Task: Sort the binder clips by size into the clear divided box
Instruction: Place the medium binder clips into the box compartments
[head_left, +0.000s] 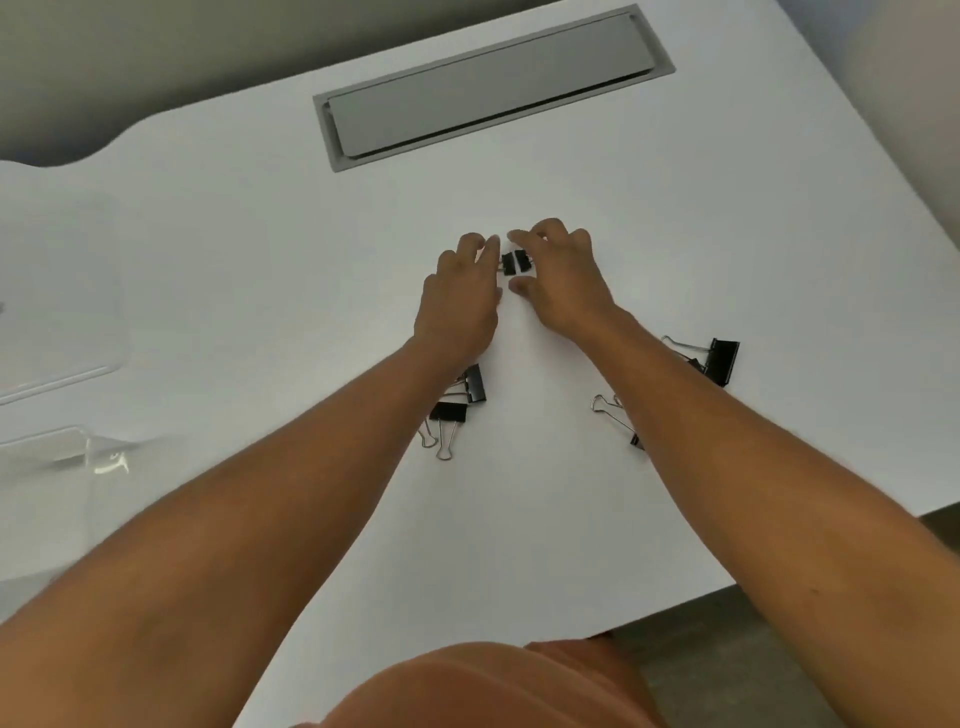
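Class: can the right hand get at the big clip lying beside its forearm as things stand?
Probably yes. The big clip lies in the open on the table, just outside the right forearm, with nothing on top of it. The right hand is busy further out at two small clips, so it would need to draw back.

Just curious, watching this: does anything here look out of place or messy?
Nothing is damaged or spilled. The clips just lie loose on the table in scattered groups: two small ones between the hands, others under the left forearm and by the right forearm. None is in the clear box yet.
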